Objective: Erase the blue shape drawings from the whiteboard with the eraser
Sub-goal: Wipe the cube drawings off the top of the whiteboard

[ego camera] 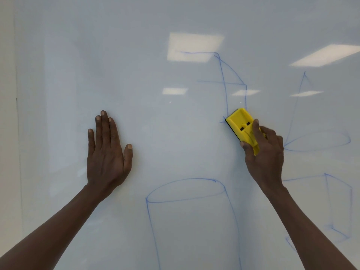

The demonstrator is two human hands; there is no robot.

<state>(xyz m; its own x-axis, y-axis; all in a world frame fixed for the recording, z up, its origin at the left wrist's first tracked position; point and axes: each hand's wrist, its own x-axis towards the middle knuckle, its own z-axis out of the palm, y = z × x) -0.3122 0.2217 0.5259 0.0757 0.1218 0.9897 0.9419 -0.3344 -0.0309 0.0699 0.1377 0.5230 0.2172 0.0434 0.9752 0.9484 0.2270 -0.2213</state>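
Note:
A white whiteboard (136, 65) fills the view. My right hand (265, 154) grips a yellow eraser (240, 121) with a black felt edge, pressed against the board at the lower right corner of a partly wiped blue box drawing (224, 82). My left hand (108, 151) lies flat on the board, fingers up and slightly spread, holding nothing. A blue cylinder drawing (187, 191) sits below the middle. At the right a blue cone drawing (319, 141) stands beside the eraser. Another blue box drawing (339, 207) is at the lower right, partly behind my right forearm.
Ceiling lights reflect as bright patches on the board (192, 46). The board's left edge (17, 114) meets a beige wall. The left half of the board carries no drawings, only faint smears.

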